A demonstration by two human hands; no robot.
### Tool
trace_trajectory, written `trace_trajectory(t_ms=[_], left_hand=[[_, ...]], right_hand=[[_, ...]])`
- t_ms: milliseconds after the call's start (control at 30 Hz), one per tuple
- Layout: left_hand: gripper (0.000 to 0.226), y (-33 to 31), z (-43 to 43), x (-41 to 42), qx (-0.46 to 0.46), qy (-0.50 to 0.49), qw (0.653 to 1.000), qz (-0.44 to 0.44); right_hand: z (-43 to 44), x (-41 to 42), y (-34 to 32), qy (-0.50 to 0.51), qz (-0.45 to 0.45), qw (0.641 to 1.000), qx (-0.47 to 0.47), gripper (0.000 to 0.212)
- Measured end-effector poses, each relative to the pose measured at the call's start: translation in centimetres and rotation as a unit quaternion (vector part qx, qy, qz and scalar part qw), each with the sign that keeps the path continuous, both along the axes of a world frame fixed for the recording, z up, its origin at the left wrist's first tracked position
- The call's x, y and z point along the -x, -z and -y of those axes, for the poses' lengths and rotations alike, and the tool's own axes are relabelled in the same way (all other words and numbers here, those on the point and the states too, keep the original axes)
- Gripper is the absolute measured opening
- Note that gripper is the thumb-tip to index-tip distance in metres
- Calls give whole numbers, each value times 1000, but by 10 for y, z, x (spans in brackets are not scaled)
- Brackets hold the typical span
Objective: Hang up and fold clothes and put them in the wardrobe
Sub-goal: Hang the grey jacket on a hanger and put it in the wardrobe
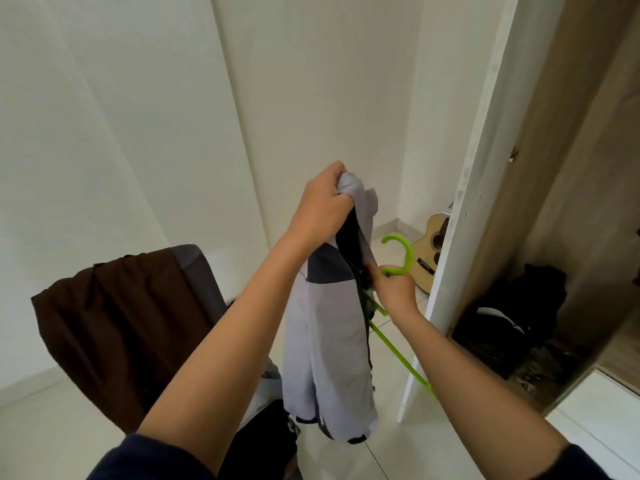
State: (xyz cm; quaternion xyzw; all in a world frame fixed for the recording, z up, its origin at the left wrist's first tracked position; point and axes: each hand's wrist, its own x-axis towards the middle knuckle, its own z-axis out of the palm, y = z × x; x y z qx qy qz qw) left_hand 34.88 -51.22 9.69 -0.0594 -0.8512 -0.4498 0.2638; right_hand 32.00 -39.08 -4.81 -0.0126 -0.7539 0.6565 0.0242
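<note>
A light grey garment with dark panels [325,348] hangs in front of me. My left hand [323,202] is shut on its top edge, holding it up. My right hand [394,289] grips a bright green plastic hanger [403,258] just below its hook, right beside the garment. One arm of the hanger slants down to the right; the other end is hidden behind the cloth. The open wardrobe [554,202] stands to the right, with its white door [460,237] swung towards me.
A chair [197,271] draped with a brown cloth [114,327] stands at the left. Dark clothes [512,320] lie heaped on the wardrobe floor. A small guitar [429,251] leans in the corner behind the door. More clothing [266,434] lies below the garment.
</note>
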Motion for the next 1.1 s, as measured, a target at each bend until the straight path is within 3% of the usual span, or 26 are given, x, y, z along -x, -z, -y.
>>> trace_trajectory(t_ms=[133, 233, 367, 433, 500, 733, 900, 967, 1000, 1100], left_hand=[[10, -1, 31, -9, 71, 31, 996, 46], [17, 18, 37, -12, 87, 92, 985, 116], [29, 46, 29, -9, 223, 153, 937, 222], [15, 61, 23, -5, 372, 165, 893, 191], [18, 77, 14, 1, 460, 171, 863, 121], [36, 85, -14, 22, 448, 226, 864, 49], [46, 58, -29, 28, 254, 271, 926, 73], [42, 53, -32, 44, 297, 179, 937, -54], [43, 50, -32, 54, 350, 126, 922, -104], [49, 39, -40, 73, 476, 84, 874, -44]], right_hand=[[-17, 15, -11, 86, 39, 990, 102, 47], [-30, 22, -15, 98, 21, 985, 137, 41], [-41, 21, -19, 97, -5, 984, 148, 42], [-45, 20, -19, 98, -18, 984, 150, 44], [-49, 20, -17, 100, -29, 981, 164, 43], [-71, 22, -28, 93, -73, 974, 195, 43], [-84, 22, -31, 88, -101, 969, 205, 46], [-86, 21, -33, 80, -102, 968, 213, 43], [-86, 21, -34, 79, -102, 969, 212, 43], [-85, 21, -37, 84, -106, 971, 198, 45]])
